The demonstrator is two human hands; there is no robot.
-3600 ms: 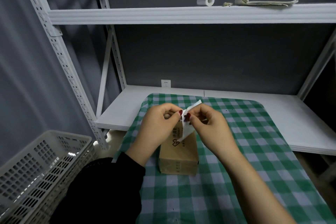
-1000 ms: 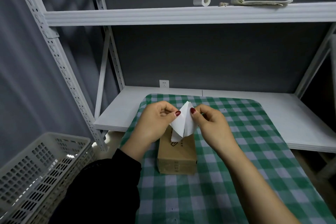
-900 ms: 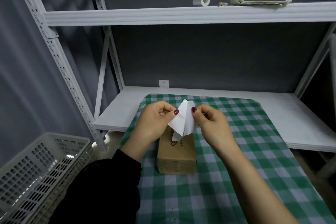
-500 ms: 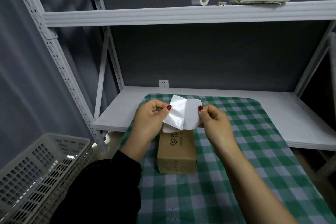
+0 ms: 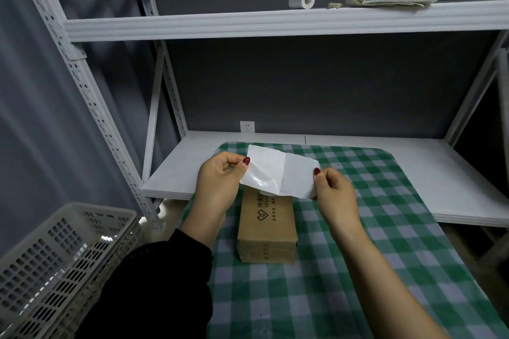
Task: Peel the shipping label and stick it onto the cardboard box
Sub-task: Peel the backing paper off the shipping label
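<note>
Peeling looks nearly done: left hand [image 5: 220,181] pinches the glossy backing [image 5: 260,177], right hand [image 5: 334,195] pinches the shipping label [image 5: 298,177], both above the cardboard box [image 5: 265,226]; sticking remains

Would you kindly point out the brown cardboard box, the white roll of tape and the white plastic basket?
brown cardboard box [image 5: 266,224]: head view, printed top face.
white roll of tape [image 5: 301,0]: head view, curved outer side.
white plastic basket [image 5: 55,253]: head view, perforated inner wall.
</note>
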